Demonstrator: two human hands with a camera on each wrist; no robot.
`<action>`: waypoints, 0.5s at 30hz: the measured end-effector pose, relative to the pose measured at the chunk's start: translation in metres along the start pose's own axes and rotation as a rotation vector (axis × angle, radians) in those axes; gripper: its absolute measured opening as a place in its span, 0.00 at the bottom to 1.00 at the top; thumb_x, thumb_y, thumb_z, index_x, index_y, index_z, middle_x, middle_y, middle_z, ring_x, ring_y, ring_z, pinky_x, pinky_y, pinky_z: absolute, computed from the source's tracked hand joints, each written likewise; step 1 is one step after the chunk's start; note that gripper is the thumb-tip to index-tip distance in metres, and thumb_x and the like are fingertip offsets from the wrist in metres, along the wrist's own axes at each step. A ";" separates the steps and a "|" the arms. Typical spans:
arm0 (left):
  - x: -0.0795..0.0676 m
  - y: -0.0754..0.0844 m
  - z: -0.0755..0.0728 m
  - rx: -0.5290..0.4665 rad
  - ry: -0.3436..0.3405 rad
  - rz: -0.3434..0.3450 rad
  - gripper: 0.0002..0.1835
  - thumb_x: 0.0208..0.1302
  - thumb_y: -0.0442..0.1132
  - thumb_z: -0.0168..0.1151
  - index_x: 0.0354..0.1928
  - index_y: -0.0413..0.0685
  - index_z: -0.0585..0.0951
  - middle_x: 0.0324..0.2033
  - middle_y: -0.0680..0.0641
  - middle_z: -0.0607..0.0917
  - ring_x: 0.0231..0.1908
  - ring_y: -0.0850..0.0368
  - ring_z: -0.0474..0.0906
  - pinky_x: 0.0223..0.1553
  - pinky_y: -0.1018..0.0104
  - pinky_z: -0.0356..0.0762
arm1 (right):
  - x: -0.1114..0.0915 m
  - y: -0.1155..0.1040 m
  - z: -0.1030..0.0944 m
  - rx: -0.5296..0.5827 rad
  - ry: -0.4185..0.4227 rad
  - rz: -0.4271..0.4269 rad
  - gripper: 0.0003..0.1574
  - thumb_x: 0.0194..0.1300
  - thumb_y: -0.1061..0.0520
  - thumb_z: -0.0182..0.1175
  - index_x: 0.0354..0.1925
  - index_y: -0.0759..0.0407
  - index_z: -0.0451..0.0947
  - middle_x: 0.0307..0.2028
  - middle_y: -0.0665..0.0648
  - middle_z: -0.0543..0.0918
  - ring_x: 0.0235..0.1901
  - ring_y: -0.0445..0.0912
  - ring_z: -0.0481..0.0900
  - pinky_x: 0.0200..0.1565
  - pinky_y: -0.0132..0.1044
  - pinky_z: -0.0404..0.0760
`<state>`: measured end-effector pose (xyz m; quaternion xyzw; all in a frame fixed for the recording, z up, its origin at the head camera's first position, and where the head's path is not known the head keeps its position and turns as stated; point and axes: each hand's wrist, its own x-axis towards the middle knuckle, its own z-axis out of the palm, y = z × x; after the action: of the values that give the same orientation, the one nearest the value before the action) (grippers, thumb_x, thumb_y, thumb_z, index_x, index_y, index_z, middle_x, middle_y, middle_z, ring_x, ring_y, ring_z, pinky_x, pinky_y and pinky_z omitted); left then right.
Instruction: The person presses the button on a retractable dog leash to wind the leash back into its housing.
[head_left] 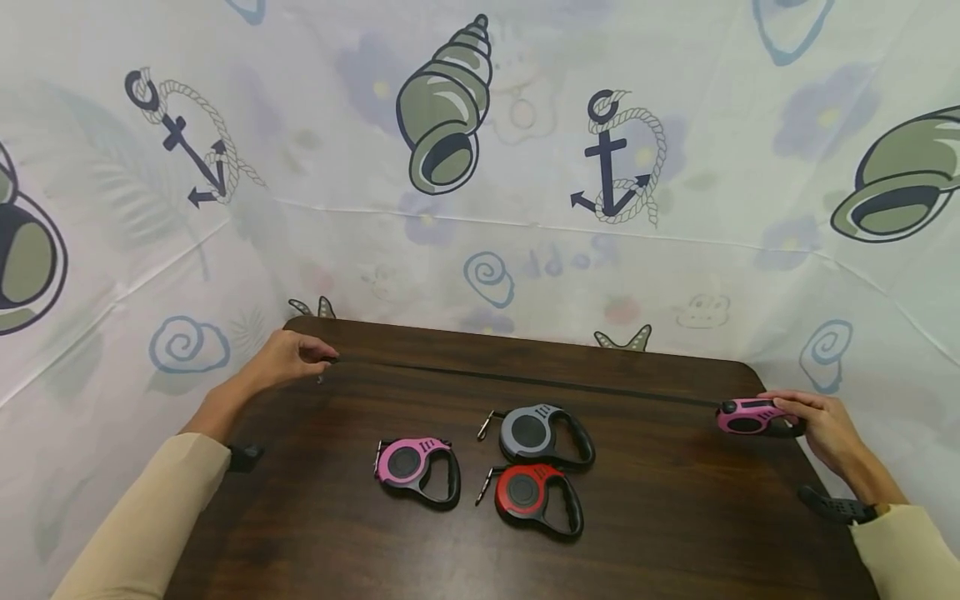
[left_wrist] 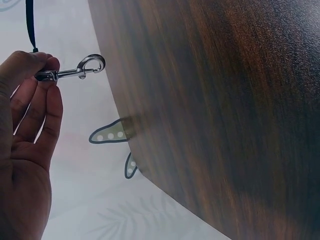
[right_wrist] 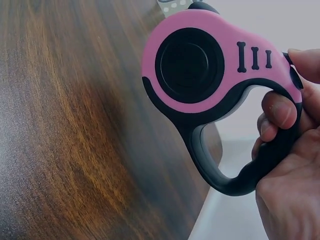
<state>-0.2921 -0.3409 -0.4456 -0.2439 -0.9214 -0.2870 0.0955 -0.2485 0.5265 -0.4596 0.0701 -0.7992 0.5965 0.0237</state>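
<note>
My right hand (head_left: 823,427) grips the black handle of a pink retractable dog leash (head_left: 742,408); in the right wrist view its fingers curl through the handle loop and the thumb lies near the top button. A thin black strap (head_left: 525,381) runs out of the leash, stretched nearly straight across the far part of the table. At its other end my left hand (head_left: 285,360) pinches the base of the metal snap hook (left_wrist: 80,71) between thumb and fingertips. The hook sticks out from the fingers, holding nothing.
On the dark wooden table (head_left: 315,533) lie three more retractable leashes: a pink one (head_left: 405,461), a grey one (head_left: 527,429) and a red one (head_left: 521,492). The grey and red lie close together. Behind the table hangs a printed cloth (head_left: 540,275) with shells and anchors.
</note>
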 end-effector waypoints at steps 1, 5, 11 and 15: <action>0.000 0.000 0.000 -0.001 0.003 -0.001 0.10 0.57 0.23 0.77 0.41 0.38 0.92 0.34 0.44 0.93 0.31 0.60 0.88 0.31 0.72 0.82 | 0.000 0.000 0.001 0.022 -0.002 -0.004 0.17 0.81 0.64 0.54 0.49 0.61 0.91 0.41 0.39 0.91 0.37 0.35 0.83 0.38 0.25 0.80; -0.001 -0.001 0.000 0.003 0.008 0.002 0.10 0.57 0.23 0.76 0.41 0.38 0.92 0.34 0.44 0.93 0.32 0.58 0.89 0.31 0.72 0.82 | 0.001 0.001 0.001 0.084 -0.003 -0.009 0.18 0.80 0.67 0.55 0.47 0.60 0.92 0.40 0.40 0.91 0.37 0.35 0.82 0.37 0.25 0.78; 0.000 -0.001 0.000 -0.005 0.004 -0.012 0.09 0.58 0.24 0.76 0.41 0.38 0.92 0.34 0.44 0.93 0.31 0.59 0.88 0.31 0.73 0.81 | 0.000 0.000 -0.001 0.067 -0.011 0.015 0.18 0.81 0.65 0.54 0.47 0.59 0.92 0.41 0.39 0.91 0.38 0.34 0.82 0.40 0.23 0.78; 0.000 -0.001 0.000 -0.010 0.008 -0.005 0.09 0.58 0.25 0.77 0.41 0.39 0.92 0.34 0.44 0.93 0.31 0.61 0.87 0.30 0.74 0.80 | -0.001 -0.001 0.000 0.074 0.001 0.007 0.17 0.81 0.64 0.54 0.49 0.62 0.91 0.42 0.39 0.91 0.40 0.33 0.82 0.41 0.21 0.78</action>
<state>-0.2926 -0.3415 -0.4457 -0.2409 -0.9203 -0.2927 0.0970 -0.2476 0.5268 -0.4590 0.0679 -0.7767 0.6259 0.0194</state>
